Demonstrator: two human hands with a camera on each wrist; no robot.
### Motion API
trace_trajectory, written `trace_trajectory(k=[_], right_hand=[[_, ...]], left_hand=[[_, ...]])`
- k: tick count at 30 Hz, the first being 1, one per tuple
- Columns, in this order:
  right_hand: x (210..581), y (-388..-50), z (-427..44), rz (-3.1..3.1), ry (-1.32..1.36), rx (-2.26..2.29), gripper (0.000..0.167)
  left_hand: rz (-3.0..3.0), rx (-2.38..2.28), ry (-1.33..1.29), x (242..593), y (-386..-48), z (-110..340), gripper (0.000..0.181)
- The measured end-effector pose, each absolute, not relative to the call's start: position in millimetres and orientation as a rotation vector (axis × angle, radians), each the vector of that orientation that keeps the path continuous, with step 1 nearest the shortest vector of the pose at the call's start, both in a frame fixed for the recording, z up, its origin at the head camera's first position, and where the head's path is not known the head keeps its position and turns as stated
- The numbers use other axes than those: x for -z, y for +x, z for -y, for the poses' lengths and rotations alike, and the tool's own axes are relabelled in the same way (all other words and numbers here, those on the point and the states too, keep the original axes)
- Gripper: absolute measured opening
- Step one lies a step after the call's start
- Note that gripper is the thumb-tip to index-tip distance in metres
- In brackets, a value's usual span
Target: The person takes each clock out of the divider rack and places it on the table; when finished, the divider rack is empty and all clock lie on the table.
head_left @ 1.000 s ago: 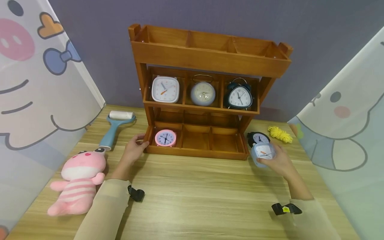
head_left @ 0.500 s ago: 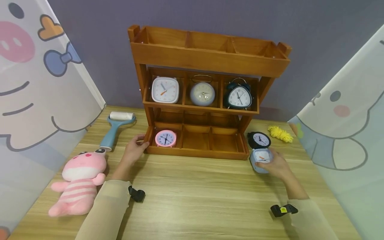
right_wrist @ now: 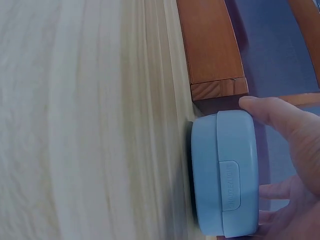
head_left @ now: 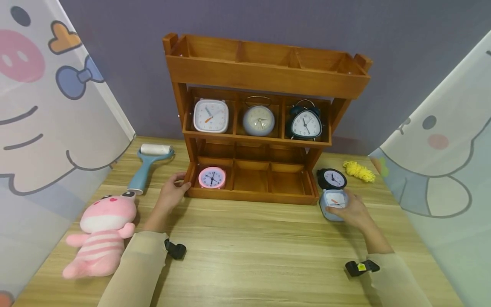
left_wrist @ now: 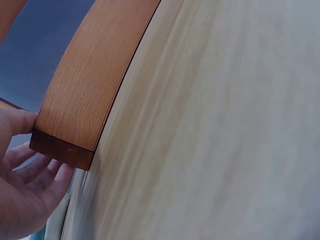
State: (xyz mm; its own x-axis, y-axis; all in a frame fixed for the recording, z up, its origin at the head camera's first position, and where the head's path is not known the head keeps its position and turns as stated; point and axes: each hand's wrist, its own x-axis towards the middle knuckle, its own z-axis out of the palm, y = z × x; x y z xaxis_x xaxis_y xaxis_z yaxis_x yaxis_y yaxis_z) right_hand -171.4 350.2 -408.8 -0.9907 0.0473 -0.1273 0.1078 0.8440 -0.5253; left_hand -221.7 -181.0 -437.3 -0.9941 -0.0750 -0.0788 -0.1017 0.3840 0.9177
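Observation:
My left hand (head_left: 171, 192) grips the lower left end of the brown wooden shelf (head_left: 249, 195); in the left wrist view, the thumb and fingers of that hand (left_wrist: 32, 185) are bent around the shelf's corner (left_wrist: 65, 150). Just right of the shelf, my right hand (head_left: 354, 211) holds a light blue square clock (head_left: 334, 202), thumb on its front edge. The right wrist view has the blue clock (right_wrist: 225, 175) low against the tabletop beside the shelf's end (right_wrist: 217, 90), the hand (right_wrist: 300, 165) around its far side. A black round clock (head_left: 332, 178) lies right behind it.
The shelf's middle tier holds a white clock (head_left: 211, 116), a lavender clock (head_left: 258, 120) and a dark green clock (head_left: 306, 123). A pink clock (head_left: 212, 177) sits bottom left. Yellow string (head_left: 359, 171) lies right; a lint roller (head_left: 143, 170) and pink plush (head_left: 101, 238) left.
My right hand has brought the blue clock down and slightly toward me, uncovering the black clock's face. My left hand has kept its hold on the shelf.

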Motion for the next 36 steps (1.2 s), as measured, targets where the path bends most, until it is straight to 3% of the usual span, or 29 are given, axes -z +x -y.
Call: trace_trajectory(k=[21, 36], right_hand=[[397, -173, -346, -2.905, 0.04, 0.839, 0.111], [369, -192, -272, -2.928, -0.224, 0.945, 0.101]], left_hand=[[-2.605, -1.721, -0.171, 438, -221, 180, 0.047], [-2.597, -1.735, -0.175, 439, -221, 180, 0.047]])
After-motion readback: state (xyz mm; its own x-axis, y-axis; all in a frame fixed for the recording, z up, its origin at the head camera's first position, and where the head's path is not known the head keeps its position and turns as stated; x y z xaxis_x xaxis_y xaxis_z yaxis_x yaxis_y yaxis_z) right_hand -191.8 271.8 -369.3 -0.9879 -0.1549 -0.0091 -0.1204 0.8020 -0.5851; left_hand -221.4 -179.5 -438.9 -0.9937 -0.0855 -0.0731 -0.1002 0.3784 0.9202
